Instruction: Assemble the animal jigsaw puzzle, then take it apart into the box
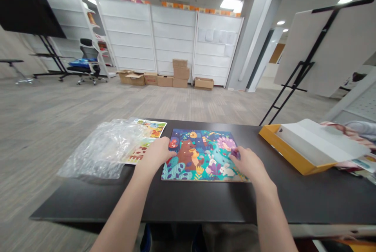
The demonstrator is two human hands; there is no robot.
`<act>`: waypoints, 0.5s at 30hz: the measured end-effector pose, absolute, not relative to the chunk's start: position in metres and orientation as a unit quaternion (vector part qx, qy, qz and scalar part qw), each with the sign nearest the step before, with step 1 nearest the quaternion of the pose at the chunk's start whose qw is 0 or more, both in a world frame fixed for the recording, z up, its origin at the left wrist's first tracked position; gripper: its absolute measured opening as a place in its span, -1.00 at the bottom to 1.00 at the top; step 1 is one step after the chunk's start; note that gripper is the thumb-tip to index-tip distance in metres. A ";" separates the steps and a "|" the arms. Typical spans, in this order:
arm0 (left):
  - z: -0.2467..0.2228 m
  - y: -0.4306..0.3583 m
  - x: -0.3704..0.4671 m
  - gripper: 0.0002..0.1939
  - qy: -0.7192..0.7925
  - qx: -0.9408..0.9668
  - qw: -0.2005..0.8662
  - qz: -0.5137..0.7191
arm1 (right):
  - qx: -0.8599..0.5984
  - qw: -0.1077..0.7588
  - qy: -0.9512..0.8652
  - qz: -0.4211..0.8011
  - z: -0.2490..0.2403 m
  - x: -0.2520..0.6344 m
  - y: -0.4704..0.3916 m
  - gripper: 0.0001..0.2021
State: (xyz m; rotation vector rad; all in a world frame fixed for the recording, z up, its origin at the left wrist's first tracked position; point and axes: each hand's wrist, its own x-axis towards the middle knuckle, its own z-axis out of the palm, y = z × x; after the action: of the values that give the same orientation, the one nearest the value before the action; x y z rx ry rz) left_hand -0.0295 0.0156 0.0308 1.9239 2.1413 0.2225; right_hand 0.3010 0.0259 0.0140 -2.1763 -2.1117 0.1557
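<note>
A colourful jigsaw puzzle (194,158) lies flat on the black table, showing a brown bear, white rabbits and plants. My left hand (158,151) is at its left edge, the thumb over the picture and the fingers curled at the side. On the opposite edge is my right hand (246,160), thumb and fingers bent around the border. A dark purple patch shows between the right thumb and fingers; whether it is a loose piece or part of the picture I cannot tell. Both hands partly cover the puzzle's side edges.
Left of the puzzle, crumpled clear plastic (102,150) partly covers printed animal sheets (157,127). To the right stands a yellow box (282,148) with a white inside, with cloth (346,132) behind it. The black table's (199,205) front edge is near my body. Cardboard boxes (180,72) line the far shelves.
</note>
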 end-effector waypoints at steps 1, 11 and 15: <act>0.031 0.017 -0.030 -0.69 0.734 0.663 0.127 0.075 | -0.718 0.047 -0.692 0.050 0.016 0.298 0.023 -0.64; 0.026 0.025 -0.034 -0.69 0.739 0.654 0.141 0.081 | -0.742 0.015 -0.667 0.059 0.025 0.271 0.012 -0.52; 0.026 0.022 -0.033 -0.67 0.740 0.653 0.136 0.089 | -0.745 0.024 -0.664 0.058 0.023 0.273 0.013 -0.52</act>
State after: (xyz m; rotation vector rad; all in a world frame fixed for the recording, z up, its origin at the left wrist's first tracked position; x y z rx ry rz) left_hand -0.0335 0.0223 0.0263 1.8903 2.1422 0.2577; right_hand 0.2732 0.0132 0.0228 -2.3069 -2.0546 0.1810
